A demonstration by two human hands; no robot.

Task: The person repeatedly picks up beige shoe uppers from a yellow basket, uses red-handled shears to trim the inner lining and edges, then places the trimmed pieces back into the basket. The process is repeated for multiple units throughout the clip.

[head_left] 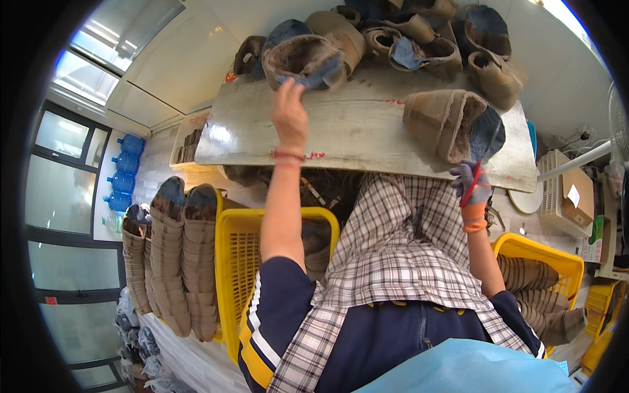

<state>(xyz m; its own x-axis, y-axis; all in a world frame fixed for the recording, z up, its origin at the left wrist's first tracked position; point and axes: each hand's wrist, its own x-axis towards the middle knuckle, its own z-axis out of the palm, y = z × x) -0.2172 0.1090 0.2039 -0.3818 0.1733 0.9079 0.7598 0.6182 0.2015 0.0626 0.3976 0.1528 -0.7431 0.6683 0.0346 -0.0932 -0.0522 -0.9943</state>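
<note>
Spanning the scuffed table [367, 128] (blue jugs [122, 181] leftward), hands [289, 120] pinch an upper [304, 57] and, rightward, a red-handled tool [470, 188].

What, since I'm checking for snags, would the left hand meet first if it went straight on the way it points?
Most likely the blue-edged, brown fuzzy-lined boot piece: the fingertips of the left hand lie right at its near rim, though actual contact is hard to judge.

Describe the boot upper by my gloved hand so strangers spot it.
Find the pale worktable, then the gloved right hand at its near edge. Just beyond sits a tan, blue-lined boot upper. Unlike the uppers crowding the far side, it lies apart.
</note>
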